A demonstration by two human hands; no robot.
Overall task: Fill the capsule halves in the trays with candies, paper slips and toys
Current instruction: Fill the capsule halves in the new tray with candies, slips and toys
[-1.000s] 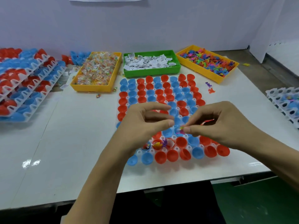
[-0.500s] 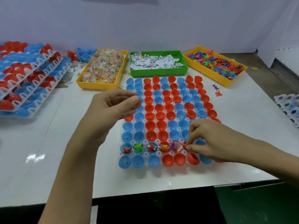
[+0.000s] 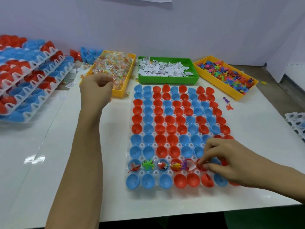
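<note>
two hands at work, and i start at the fingertips. my right hand [image 3: 231, 164] lies low over the near right of the tray [image 3: 130, 189], its fingers [image 3: 208, 166] curled down and pressed close at a red half in the second row from me; they seem to be pinching something small and red into it, though i cannot tell what. my left hand [image 3: 95, 90] is up at the near corner of the candy bin [image 3: 118, 94], fingers curled into a loose fist; whether it holds a candy i cannot tell.

just left of my right fingers, five halves in that same row already hold toys [image 3: 148, 165], one with a white slip showing. every other half in the tray looks bare, so i judge the filling is only begun.

the step in hand looks like seating a toy with the right while the left goes for candies. next i would need a clean pinch of one wrapped candy from the heap and a drop into a started half without knocking its neighbours.

further out sit the slip bin [image 3: 166, 79] and the toy bin [image 3: 219, 83]. the slips carry dark print, too small to read. stacked trays [image 3: 28, 83] lie at far left.
</note>
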